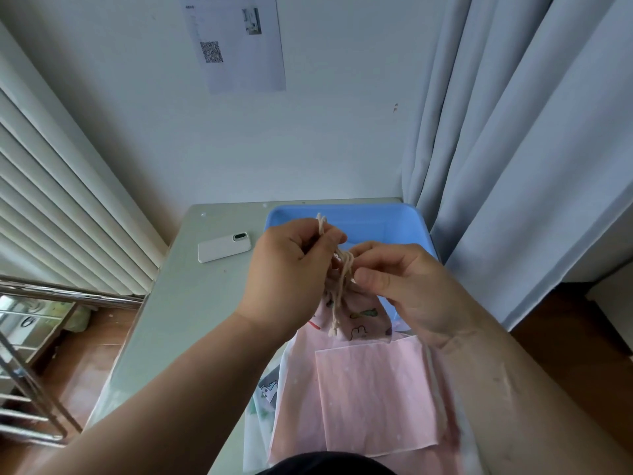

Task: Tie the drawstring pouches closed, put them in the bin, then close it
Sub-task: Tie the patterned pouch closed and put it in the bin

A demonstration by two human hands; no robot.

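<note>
I count one pouch [356,315] in play, pink with small cartoon prints, hanging at the centre of the frame just in front of the near edge of the bin. Its neck is gathered, and several cream cords [343,272] run up from it between my two hands, with loose ends dangling over the fabric.

My left hand [287,269] has its fingers curled, pinching the upper cord ends, which poke out above the knuckles. My right hand [407,286] pinches the cords at the pouch's neck, thumb against curled fingers. The hands hide the knot area, so I cannot tell how far the tie has got.

There is one blue bin [404,221], open-topped, at the far right of the table. One pink sheet [370,389] lies below the pouch toward the bottom of the frame. A pale printed piece [267,394] peeks out at its left edge, and I cannot tell whether it is a second pouch. One white phone [224,249] lies face down, left of the bin.

All of this is on a grey-green table [164,320] pushed against a white wall. One paper with a QR code [239,46] hangs at the upper centre. Pale curtains [513,132] fill the right side, slatted blinds [51,207] the left, and a metal rack [37,354] stands on wooden floor at lower left.
</note>
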